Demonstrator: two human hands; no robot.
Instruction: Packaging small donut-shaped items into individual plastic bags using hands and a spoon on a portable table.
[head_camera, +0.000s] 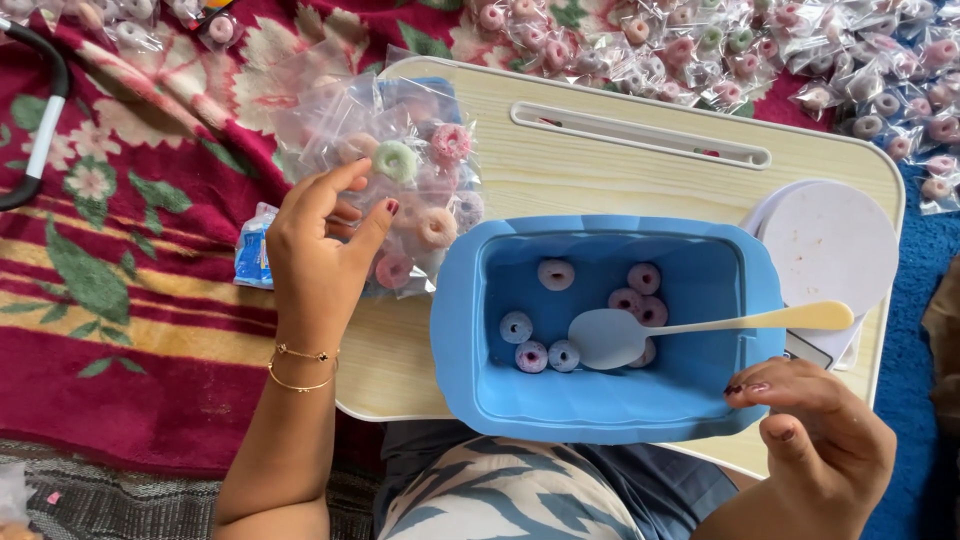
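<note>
Left hand (318, 262), fingers loosely spread, covers part of the clear plastic bag pile (400, 170); right hand (820, 440), fingertips seemingly pinched together, hides the blue rectangular tub (470, 330)'s near-right rim.

blue tub (470, 330), red floral rug (130, 300)

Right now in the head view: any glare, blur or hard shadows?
Head view: soft, even daylight, no hard shadows; glare glints on the clear bags near the left hand and on the bagged rings along the top; the blue tub, spoon and rings are sharp; the right hand at the lower edge is slightly soft; little distortion.
</note>
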